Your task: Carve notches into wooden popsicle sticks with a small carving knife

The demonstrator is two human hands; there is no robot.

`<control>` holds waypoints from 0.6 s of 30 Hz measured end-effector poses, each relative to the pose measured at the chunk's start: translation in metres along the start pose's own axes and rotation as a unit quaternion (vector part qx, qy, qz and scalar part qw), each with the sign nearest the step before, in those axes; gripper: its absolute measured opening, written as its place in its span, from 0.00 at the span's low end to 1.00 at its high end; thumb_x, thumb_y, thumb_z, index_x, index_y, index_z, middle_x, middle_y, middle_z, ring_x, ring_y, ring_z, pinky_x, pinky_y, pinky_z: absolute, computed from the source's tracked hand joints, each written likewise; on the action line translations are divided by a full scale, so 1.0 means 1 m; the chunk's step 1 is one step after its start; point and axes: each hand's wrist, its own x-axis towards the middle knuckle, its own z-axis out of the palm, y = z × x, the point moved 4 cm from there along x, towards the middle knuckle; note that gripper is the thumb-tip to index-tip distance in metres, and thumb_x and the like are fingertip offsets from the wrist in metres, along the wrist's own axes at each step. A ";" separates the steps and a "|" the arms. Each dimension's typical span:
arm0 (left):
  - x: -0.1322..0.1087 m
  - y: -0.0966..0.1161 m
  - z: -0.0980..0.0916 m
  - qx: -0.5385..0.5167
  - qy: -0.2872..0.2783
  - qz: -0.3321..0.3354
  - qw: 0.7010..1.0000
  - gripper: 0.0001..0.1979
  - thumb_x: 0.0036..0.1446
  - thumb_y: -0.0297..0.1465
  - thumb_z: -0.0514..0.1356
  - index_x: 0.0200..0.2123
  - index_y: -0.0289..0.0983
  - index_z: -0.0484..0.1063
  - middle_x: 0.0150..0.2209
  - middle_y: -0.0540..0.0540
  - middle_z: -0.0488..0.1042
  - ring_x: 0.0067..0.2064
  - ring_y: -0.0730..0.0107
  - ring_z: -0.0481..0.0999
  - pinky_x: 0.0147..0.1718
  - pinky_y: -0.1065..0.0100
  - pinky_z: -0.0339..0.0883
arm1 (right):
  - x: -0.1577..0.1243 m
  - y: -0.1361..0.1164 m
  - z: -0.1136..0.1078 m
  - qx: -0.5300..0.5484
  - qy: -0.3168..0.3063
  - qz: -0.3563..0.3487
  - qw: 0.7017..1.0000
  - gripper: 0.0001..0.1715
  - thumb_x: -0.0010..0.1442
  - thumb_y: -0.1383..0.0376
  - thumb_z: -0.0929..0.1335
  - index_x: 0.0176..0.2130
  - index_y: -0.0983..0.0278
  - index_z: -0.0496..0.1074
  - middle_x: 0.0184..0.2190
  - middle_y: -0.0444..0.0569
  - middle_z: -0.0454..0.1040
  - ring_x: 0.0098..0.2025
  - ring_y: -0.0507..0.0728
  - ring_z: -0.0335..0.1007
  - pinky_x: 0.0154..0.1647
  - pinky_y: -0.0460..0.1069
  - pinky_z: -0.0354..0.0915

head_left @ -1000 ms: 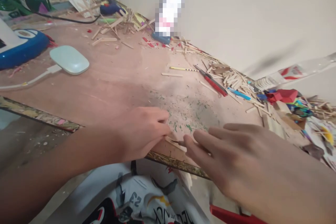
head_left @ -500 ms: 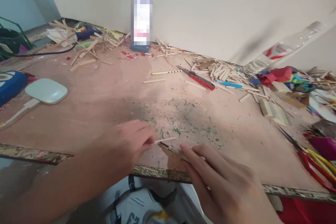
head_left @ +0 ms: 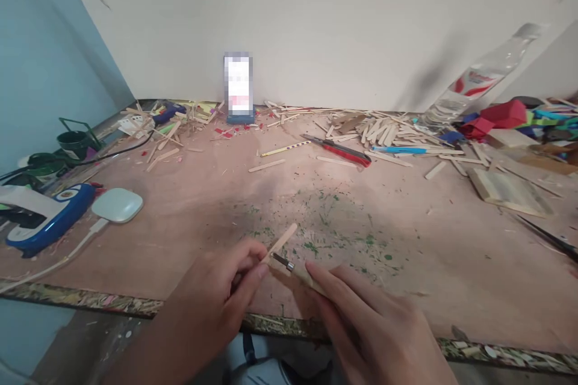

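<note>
Between thumb and fingers, my left hand pinches a wooden popsicle stick, its free end pointing up and to the right over the table. My right hand is closed around the pale handle of a carving tool with a short dark metal blade. The blade's tip meets the stick close to my left fingertips. Green shavings lie scattered on the wooden table just beyond both hands.
Toward the wall lie a red utility knife, a yellow pencil, a blue pen and piled sticks. A phone stands upright. A clear bottle leans right. A white mouse-like device sits left; scissors lie right.
My left hand has turned the stick, so its flat face now shows and its free end points further up. The view has tilted up. Both hands keep their hold.
</note>
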 end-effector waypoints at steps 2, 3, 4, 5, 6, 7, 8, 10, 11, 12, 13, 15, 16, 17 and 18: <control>0.002 0.000 -0.001 -0.029 -0.033 -0.025 0.999 0.13 0.74 0.39 0.53 0.41 0.42 0.75 0.23 0.57 0.72 0.25 0.73 0.70 0.26 0.70 0.56 | -0.002 0.003 0.002 0.020 0.003 0.005 1.000 0.15 0.79 0.67 0.62 0.59 0.63 0.73 0.36 0.46 0.80 0.28 0.50 0.78 0.23 0.43 0.68; 0.003 -0.001 -0.002 -0.035 -0.038 -0.035 0.998 0.14 0.74 0.40 0.54 0.41 0.42 0.76 0.23 0.57 0.71 0.25 0.74 0.69 0.25 0.71 0.56 | -0.004 0.004 0.004 0.026 0.005 0.006 1.000 0.15 0.79 0.67 0.62 0.60 0.63 0.73 0.35 0.45 0.80 0.28 0.49 0.77 0.23 0.42 0.67; 0.003 -0.002 -0.003 -0.036 -0.039 -0.043 0.998 0.14 0.73 0.40 0.54 0.42 0.42 0.78 0.23 0.57 0.72 0.25 0.74 0.69 0.26 0.71 0.56 | -0.006 0.005 0.005 0.029 0.007 0.007 1.000 0.16 0.79 0.67 0.63 0.60 0.63 0.73 0.35 0.45 0.80 0.26 0.48 0.76 0.22 0.42 0.66; 0.003 -0.003 -0.004 -0.034 -0.037 -0.048 0.998 0.15 0.73 0.41 0.54 0.43 0.42 0.79 0.24 0.57 0.73 0.26 0.74 0.70 0.26 0.71 0.56 | -0.007 0.006 0.007 0.030 0.008 0.007 0.999 0.16 0.79 0.67 0.64 0.61 0.63 0.73 0.34 0.44 0.80 0.25 0.48 0.75 0.22 0.42 0.65; 0.002 -0.004 -0.005 -0.031 -0.034 -0.051 0.998 0.15 0.72 0.41 0.55 0.44 0.42 0.80 0.24 0.56 0.74 0.26 0.74 0.70 0.26 0.72 0.57 | -0.009 0.006 0.008 0.031 0.011 0.008 0.999 0.17 0.79 0.67 0.64 0.62 0.63 0.73 0.34 0.44 0.80 0.24 0.47 0.73 0.21 0.42 0.64; 0.002 -0.005 -0.005 -0.026 -0.029 -0.052 0.998 0.16 0.72 0.41 0.55 0.45 0.42 0.81 0.24 0.56 0.74 0.26 0.74 0.70 0.26 0.72 0.57 | -0.010 0.007 0.009 0.032 0.012 0.009 0.999 0.17 0.79 0.67 0.64 0.62 0.63 0.73 0.34 0.44 0.80 0.23 0.47 0.71 0.21 0.42 0.63; 0.001 -0.005 -0.005 -0.022 -0.023 -0.052 0.998 0.16 0.72 0.41 0.55 0.45 0.42 0.82 0.24 0.56 0.75 0.26 0.75 0.71 0.26 0.72 0.57 | -0.010 0.007 0.010 0.031 0.012 0.010 0.999 0.18 0.79 0.67 0.63 0.62 0.64 0.74 0.34 0.44 0.80 0.22 0.47 0.70 0.21 0.42 0.63; 0.000 -0.006 -0.005 -0.019 -0.020 -0.052 0.998 0.16 0.71 0.42 0.56 0.45 0.42 0.82 0.24 0.56 0.75 0.26 0.74 0.71 0.25 0.72 0.57 | -0.010 0.006 0.010 0.028 0.011 0.011 0.999 0.18 0.79 0.67 0.63 0.62 0.65 0.74 0.34 0.44 0.79 0.22 0.46 0.70 0.20 0.43 0.62; 0.000 -0.007 -0.004 -0.021 -0.021 -0.054 0.998 0.16 0.71 0.42 0.57 0.45 0.42 0.83 0.24 0.55 0.75 0.26 0.74 0.71 0.25 0.72 0.57 | -0.009 0.005 0.010 0.024 0.010 0.009 1.000 0.18 0.79 0.67 0.62 0.62 0.65 0.74 0.33 0.44 0.79 0.22 0.47 0.70 0.20 0.43 0.62; 0.000 -0.008 -0.004 -0.024 -0.020 -0.058 0.998 0.16 0.71 0.43 0.57 0.45 0.42 0.83 0.24 0.55 0.75 0.26 0.74 0.71 0.25 0.72 0.57 | -0.009 0.005 0.010 0.020 0.011 0.005 1.000 0.18 0.80 0.67 0.62 0.63 0.65 0.74 0.33 0.43 0.79 0.23 0.47 0.71 0.20 0.43 0.62; 0.000 -0.008 -0.003 -0.028 -0.022 -0.061 0.998 0.16 0.71 0.43 0.57 0.45 0.42 0.83 0.23 0.55 0.74 0.25 0.74 0.70 0.24 0.72 0.56 | -0.008 0.004 0.010 0.015 0.013 -0.001 1.000 0.19 0.80 0.66 0.62 0.63 0.66 0.73 0.32 0.43 0.78 0.23 0.47 0.71 0.20 0.44 0.62; 0.000 -0.010 -0.002 -0.039 -0.023 -0.064 0.997 0.17 0.71 0.44 0.58 0.45 0.42 0.83 0.23 0.55 0.73 0.25 0.74 0.68 0.24 0.73 0.56 | -0.008 0.003 0.009 0.010 0.019 -0.011 1.000 0.19 0.80 0.66 0.62 0.63 0.66 0.73 0.31 0.42 0.77 0.22 0.48 0.70 0.20 0.45 0.61; 0.000 -0.010 -0.001 -0.044 -0.025 -0.066 0.997 0.17 0.71 0.44 0.58 0.46 0.41 0.83 0.23 0.55 0.73 0.25 0.74 0.68 0.24 0.73 0.55 | -0.009 0.003 0.009 0.010 0.020 -0.013 1.000 0.19 0.80 0.67 0.62 0.64 0.66 0.73 0.31 0.42 0.77 0.22 0.48 0.69 0.20 0.45 0.61; 0.000 -0.011 -0.001 -0.050 -0.027 -0.068 0.996 0.17 0.71 0.45 0.58 0.46 0.41 0.83 0.23 0.55 0.73 0.25 0.74 0.68 0.24 0.73 0.55 | -0.009 0.004 0.009 0.012 0.020 -0.013 1.000 0.19 0.79 0.67 0.62 0.64 0.66 0.72 0.31 0.42 0.77 0.22 0.48 0.69 0.20 0.46 0.61; 0.000 -0.011 -0.001 -0.056 -0.031 -0.072 0.995 0.18 0.71 0.45 0.58 0.47 0.41 0.83 0.23 0.55 0.73 0.25 0.74 0.69 0.24 0.73 0.55 | -0.010 0.004 0.010 0.017 0.017 -0.012 1.000 0.19 0.79 0.68 0.63 0.64 0.66 0.72 0.32 0.42 0.77 0.22 0.48 0.68 0.21 0.46 0.61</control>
